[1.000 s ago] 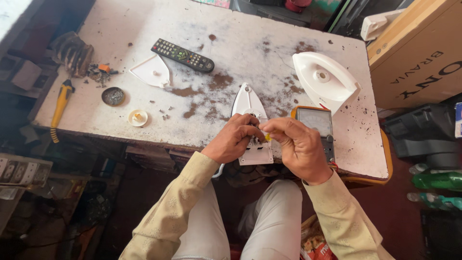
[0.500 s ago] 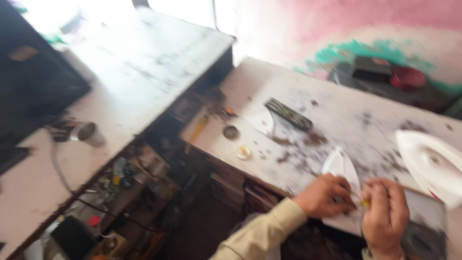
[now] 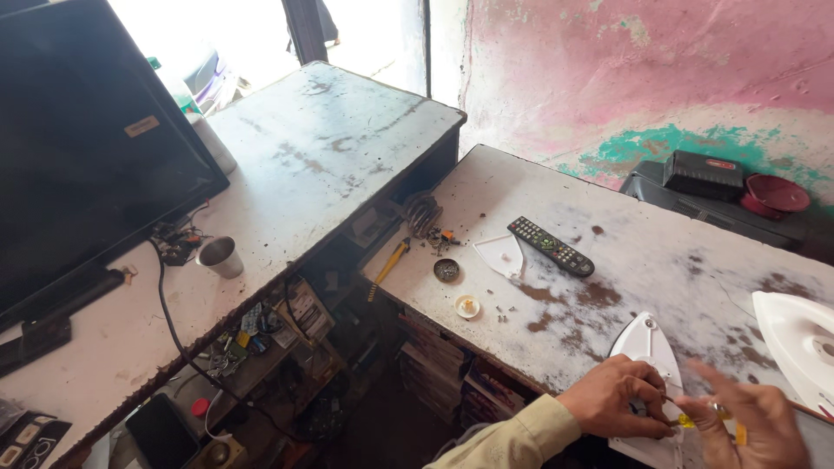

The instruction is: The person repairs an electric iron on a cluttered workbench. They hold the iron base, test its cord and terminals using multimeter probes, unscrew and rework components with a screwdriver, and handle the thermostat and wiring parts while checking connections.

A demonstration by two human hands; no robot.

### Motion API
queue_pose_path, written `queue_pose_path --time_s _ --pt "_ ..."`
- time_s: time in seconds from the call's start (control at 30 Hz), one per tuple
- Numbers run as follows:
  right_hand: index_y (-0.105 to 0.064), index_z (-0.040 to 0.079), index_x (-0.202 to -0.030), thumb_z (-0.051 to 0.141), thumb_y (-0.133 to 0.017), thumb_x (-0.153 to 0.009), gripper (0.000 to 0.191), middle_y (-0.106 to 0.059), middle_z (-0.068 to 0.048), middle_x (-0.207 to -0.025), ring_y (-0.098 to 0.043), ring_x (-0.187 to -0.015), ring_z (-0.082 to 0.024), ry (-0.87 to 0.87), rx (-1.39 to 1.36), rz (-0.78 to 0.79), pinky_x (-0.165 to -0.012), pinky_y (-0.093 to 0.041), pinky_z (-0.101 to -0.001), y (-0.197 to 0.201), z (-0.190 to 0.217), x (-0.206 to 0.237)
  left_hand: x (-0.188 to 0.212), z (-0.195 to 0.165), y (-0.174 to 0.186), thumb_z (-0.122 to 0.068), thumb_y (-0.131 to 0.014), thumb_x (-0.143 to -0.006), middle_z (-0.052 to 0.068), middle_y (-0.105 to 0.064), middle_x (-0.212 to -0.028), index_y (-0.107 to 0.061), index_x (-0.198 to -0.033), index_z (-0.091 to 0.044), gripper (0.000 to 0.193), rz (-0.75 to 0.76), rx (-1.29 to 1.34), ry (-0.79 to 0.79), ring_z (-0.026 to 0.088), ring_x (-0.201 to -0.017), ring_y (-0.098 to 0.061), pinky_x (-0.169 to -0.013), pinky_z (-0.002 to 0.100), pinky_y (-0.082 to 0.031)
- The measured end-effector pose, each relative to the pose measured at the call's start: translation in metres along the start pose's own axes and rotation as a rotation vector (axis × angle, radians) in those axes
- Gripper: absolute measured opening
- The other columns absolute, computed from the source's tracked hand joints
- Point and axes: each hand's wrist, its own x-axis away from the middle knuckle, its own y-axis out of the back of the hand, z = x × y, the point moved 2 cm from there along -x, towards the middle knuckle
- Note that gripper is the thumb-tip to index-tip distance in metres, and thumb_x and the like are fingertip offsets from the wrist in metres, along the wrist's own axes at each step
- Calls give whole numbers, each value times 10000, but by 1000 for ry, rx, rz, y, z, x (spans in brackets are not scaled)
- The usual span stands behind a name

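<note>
A white iron-shaped plate (image 3: 645,340) lies flat at the near edge of the stained white workbench (image 3: 660,260). My left hand (image 3: 611,400) rests on the plate's rear end, its fingers curled and pinching there. Just to its right, my right hand (image 3: 749,426) grips a small yellow-handled screwdriver (image 3: 686,421) whose thin shaft points toward my left fingers. The two hands nearly touch. A tan sleeve covers my left forearm.
A black remote (image 3: 550,246), a white triangular piece (image 3: 502,254), a small round dish (image 3: 446,270) and a white cap (image 3: 467,306) lie on the bench. A white iron body (image 3: 797,334) sits at far right. A metal cup (image 3: 220,257) and black screen (image 3: 87,156) occupy the left counter.
The view has swung up and to the left, so the left counter and screen now show. Both hands stay on the white plate with the yellow tool.
</note>
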Motion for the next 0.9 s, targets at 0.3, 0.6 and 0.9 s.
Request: queue_pose_path --time_s 0.3,0.6,0.9 --pt "-795 108 -1101 192 -699 -915 225 -791 -63 -937 -758 -924 -117 10 -313 -50 -929 -603 -321 18 23 12 0 -7 3 -367 -815 -846 46 -707 -1034 -781 -856 -193 178 61 -8 49 186 -945 -707 -905 296 -560" --pt "-791 158 -1277 183 -768 -918 360 -738 -117 -1048 -783 -974 -196 -314 46 198 -872 -630 -322 27 41 3 0 -10 9 -300 -781 -819 60 -694 -1110 -818 -936 -226 144 84 -62 -5 229 -1065 -649 -1070 374 -493" --pt "-686 58 -1318 79 -658 -994 326 -755 -127 -1083 -732 -1025 -164 -16 -576 -28 -916 -590 -307 26 41 9 0 -4 6 -338 -771 -839 49 -689 -1118 -789 -944 -239 146 93 -27 25 215 -1039 -682 -991 327 -532"
